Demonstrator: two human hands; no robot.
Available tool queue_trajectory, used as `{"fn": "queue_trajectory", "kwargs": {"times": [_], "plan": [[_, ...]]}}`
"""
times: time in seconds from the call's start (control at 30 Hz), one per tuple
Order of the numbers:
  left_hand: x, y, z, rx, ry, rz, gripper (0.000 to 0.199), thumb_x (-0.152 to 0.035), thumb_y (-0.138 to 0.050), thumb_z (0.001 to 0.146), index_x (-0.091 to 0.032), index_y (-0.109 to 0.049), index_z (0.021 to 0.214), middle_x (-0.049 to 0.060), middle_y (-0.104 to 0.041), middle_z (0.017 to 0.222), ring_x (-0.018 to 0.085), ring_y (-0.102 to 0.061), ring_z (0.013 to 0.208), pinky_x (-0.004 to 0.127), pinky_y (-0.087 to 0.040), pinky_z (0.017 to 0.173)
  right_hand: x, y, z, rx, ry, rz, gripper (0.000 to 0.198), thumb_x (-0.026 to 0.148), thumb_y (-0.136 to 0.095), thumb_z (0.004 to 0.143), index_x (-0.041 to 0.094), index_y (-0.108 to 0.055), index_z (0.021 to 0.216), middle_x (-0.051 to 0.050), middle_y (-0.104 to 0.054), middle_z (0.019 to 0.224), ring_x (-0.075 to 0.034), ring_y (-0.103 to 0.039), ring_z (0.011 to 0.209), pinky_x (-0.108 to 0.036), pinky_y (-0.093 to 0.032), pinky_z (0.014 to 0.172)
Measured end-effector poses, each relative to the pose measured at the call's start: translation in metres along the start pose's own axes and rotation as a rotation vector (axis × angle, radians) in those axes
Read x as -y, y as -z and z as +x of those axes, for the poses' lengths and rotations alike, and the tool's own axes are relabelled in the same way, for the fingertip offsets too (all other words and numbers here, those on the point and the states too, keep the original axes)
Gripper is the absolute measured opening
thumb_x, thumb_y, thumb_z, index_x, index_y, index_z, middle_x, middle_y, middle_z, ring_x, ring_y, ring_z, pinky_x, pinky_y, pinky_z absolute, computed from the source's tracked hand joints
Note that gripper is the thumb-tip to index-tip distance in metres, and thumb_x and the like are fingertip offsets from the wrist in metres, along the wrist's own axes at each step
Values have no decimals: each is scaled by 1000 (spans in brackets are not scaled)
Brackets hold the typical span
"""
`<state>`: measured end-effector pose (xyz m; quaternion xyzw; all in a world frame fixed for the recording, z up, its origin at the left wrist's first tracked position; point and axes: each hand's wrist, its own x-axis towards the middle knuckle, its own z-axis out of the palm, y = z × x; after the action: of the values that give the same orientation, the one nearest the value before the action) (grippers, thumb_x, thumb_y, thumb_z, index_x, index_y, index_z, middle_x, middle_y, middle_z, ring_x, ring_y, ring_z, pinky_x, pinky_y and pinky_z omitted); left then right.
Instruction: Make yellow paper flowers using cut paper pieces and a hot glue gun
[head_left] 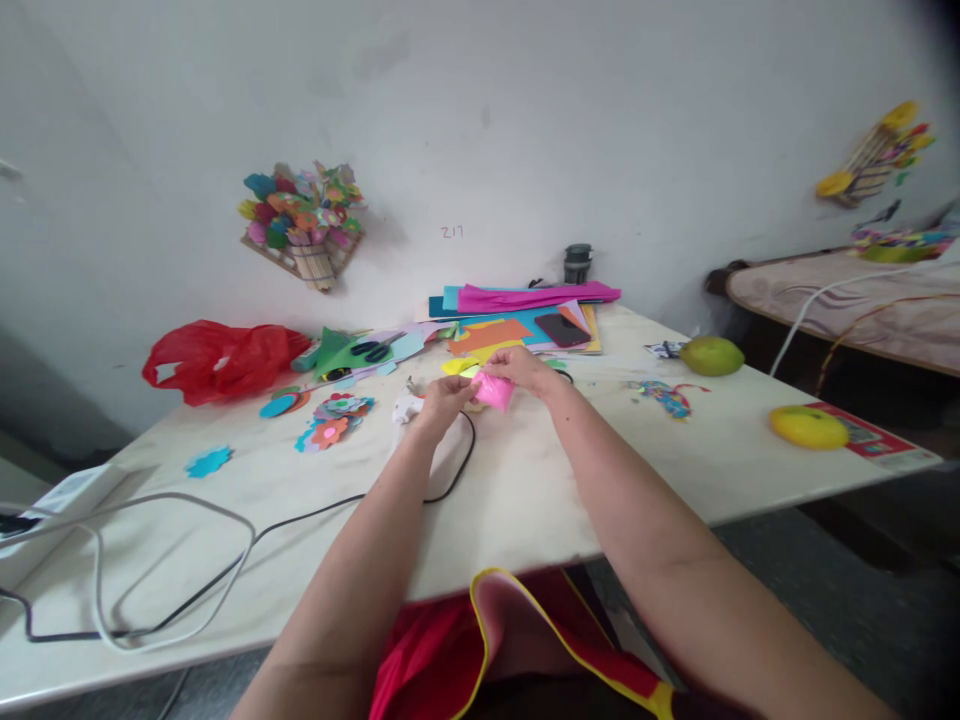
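Observation:
Both my hands meet over the middle of the table. Between their fingertips is a small, shiny, bright pink packet. My left hand pinches its left edge, while my right hand grips the upper right side. Yellow paper lies just behind the fingers. Beside my left hand rests a white glue gun with a black cord. Farther left are cut paper flowers, blue paper circles and a single blue flower shape.
Scissors and a red plastic bag sit at the back left. A phone lies on coloured sheets. Two mangoes and a colourful beaded piece are to the right. Grey cable loops at the front left.

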<state>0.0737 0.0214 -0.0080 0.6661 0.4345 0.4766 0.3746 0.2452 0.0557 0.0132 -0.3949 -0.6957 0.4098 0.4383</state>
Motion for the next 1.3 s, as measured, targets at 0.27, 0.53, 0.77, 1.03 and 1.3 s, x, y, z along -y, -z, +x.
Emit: {"fn": "queue_trajectory", "kwargs": {"times": [0.27, 0.53, 0.77, 1.03, 1.3], "plan": [[-3, -1, -2, -2, 18, -44, 33, -45, -65, 62, -13, -59, 59, 1, -56, 54, 9, -47, 51, 22, -33, 50, -4, 3, 4, -54, -44, 208, 16, 30, -61, 70, 14, -58, 66, 0, -59, 62, -8, -52, 53, -19, -41, 50], [-9, -10, -5, 125, -21, 43, 31, -43, -59, 68, -13, -61, 59, 1, -57, 56, 11, -49, 56, 24, -36, 57, 1, 12, 3, -155, -97, 465, 22, 36, -60, 75, 14, -57, 74, -6, -66, 65, -12, -60, 52, -24, -50, 51], [-19, -18, -2, 47, -115, 355, 29, -34, -61, 64, -17, -55, 42, -1, -46, 40, 13, -48, 57, 24, -33, 60, 4, 10, -2, -199, -90, 466, 18, 29, -66, 70, 14, -57, 70, -4, -66, 64, -10, -59, 52, -22, -50, 54], [-16, -10, -1, -13, -171, 357, 23, -32, -61, 63, -17, -59, 46, 1, -54, 46, 16, -50, 60, 26, -34, 67, 10, 10, -3, -233, -79, 336, 29, 37, -72, 60, 16, -52, 61, 1, -58, 52, -7, -48, 41, -20, -40, 43], [-15, -2, -2, -28, -171, 350, 27, -33, -59, 65, -16, -55, 44, -2, -47, 44, 15, -49, 60, 26, -34, 68, 3, 14, 2, -141, 25, 174, 23, 36, -66, 64, 14, -60, 67, -1, -60, 59, -8, -49, 47, -22, -41, 49]]}}
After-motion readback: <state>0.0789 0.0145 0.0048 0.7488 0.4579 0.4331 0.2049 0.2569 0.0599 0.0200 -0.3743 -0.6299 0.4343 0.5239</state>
